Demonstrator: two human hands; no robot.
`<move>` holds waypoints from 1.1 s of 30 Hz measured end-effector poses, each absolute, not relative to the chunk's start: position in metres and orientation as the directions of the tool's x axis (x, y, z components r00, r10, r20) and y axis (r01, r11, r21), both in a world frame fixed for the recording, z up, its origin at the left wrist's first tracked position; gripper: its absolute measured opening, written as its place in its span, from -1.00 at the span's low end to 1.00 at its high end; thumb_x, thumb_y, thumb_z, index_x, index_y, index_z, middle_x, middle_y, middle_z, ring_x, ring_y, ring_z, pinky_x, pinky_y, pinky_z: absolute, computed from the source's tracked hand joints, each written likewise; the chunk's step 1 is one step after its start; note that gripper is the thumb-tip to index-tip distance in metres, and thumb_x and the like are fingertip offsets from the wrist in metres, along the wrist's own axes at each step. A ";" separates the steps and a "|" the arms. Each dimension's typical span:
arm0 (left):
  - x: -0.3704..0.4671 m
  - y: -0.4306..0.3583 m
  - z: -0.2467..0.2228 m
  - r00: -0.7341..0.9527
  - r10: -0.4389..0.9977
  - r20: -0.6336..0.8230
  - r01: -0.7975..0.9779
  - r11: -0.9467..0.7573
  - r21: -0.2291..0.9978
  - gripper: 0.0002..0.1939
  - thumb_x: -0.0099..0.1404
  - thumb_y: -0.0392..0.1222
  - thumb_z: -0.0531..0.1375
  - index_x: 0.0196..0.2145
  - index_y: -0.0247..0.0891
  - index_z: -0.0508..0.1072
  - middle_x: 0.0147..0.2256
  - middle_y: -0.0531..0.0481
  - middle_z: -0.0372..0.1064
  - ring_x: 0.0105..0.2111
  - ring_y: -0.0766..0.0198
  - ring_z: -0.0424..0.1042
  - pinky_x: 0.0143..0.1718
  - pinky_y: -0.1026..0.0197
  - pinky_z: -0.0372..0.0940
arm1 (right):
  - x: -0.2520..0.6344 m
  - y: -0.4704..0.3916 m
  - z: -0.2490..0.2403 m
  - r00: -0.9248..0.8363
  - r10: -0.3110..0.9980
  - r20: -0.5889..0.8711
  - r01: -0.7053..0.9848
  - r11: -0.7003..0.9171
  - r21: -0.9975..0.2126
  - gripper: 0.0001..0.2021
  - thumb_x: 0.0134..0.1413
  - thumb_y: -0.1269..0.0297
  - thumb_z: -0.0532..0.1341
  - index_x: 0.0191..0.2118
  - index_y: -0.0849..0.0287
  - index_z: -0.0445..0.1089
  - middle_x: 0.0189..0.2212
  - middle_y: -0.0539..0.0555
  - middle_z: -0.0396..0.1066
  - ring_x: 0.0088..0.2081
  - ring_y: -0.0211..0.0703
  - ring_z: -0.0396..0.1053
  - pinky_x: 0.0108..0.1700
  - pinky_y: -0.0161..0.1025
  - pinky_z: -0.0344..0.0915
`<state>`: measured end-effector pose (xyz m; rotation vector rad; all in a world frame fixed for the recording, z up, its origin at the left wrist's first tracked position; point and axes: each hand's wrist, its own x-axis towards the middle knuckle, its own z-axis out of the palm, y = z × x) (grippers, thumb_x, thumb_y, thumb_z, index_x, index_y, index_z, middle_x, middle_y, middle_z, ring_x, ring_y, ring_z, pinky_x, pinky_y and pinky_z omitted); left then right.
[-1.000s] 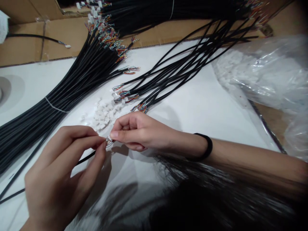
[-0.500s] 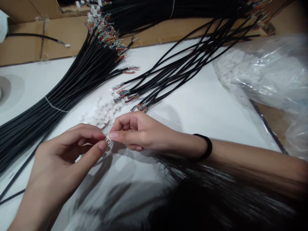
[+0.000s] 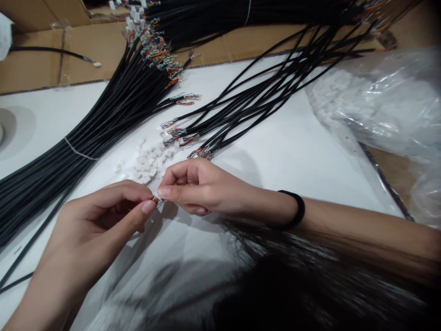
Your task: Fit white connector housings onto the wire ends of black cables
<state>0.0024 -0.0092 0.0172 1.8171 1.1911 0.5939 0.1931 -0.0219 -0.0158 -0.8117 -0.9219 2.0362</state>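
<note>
Between thumb and fingertips, my right hand (image 3: 193, 186) pinches a small white connector housing (image 3: 157, 195). My left hand (image 3: 106, 220) is closed at the fingertips on thin coloured wires (image 3: 155, 201) that meet the housing. How far the wires sit inside it is hidden by the fingers. Just beyond both hands lies a pile of loose white connector housings (image 3: 149, 161). Past my right hand, several black cables (image 3: 237, 110) end in stripped coloured wires, some with white housings on them.
A thick tied bundle of black cables (image 3: 93, 119) runs along the left. Another black bundle (image 3: 213, 20) lies at the back on cardboard (image 3: 34, 69). A clear plastic bag (image 3: 372, 101) of white pieces sits at the right. Dark hair (image 3: 292, 285) covers the lower right.
Both hands have shifted slightly to the right, my left hand more so. More of the coloured wires shows between the fingertips. The cables and pile look unchanged.
</note>
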 end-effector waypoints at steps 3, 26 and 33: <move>0.001 -0.010 0.017 0.428 0.904 -0.011 0.511 -0.232 0.828 -0.95 0.14 -0.22 0.30 -0.43 -0.11 0.59 -0.47 0.10 0.53 -0.51 0.40 0.47 -0.52 0.53 0.35 | 0.193 -0.022 -0.016 -0.517 0.823 -0.236 -0.364 -0.461 -0.809 -0.80 0.02 0.33 0.37 -0.45 0.26 0.33 -0.75 -0.20 0.16 -0.72 -0.48 0.04 -0.70 -0.50 -0.02; -0.008 0.001 0.014 0.492 0.801 -0.341 0.517 0.047 0.855 -0.93 0.18 -0.18 0.28 -0.41 -0.08 0.59 -0.52 0.13 0.46 -0.52 0.42 0.41 -0.52 0.49 0.31 | 0.191 -0.023 -0.016 -0.500 0.843 -0.198 -0.351 -0.406 -0.844 -0.81 0.01 0.37 0.37 -0.45 0.28 0.33 -0.71 -0.21 0.22 -0.69 -0.49 0.07 -0.62 -0.45 0.02; -0.002 -0.004 0.015 0.426 0.830 -0.360 0.479 0.130 0.868 -0.95 0.14 -0.21 0.28 -0.45 -0.11 0.58 -0.53 0.15 0.44 -0.54 0.48 0.36 -0.52 0.56 0.25 | 0.190 -0.025 -0.016 -0.465 0.865 -0.187 -0.312 -0.357 -0.880 -0.76 0.01 0.25 0.37 -0.44 0.25 0.32 -0.68 -0.19 0.19 -0.61 -0.44 0.12 -0.55 -0.42 0.04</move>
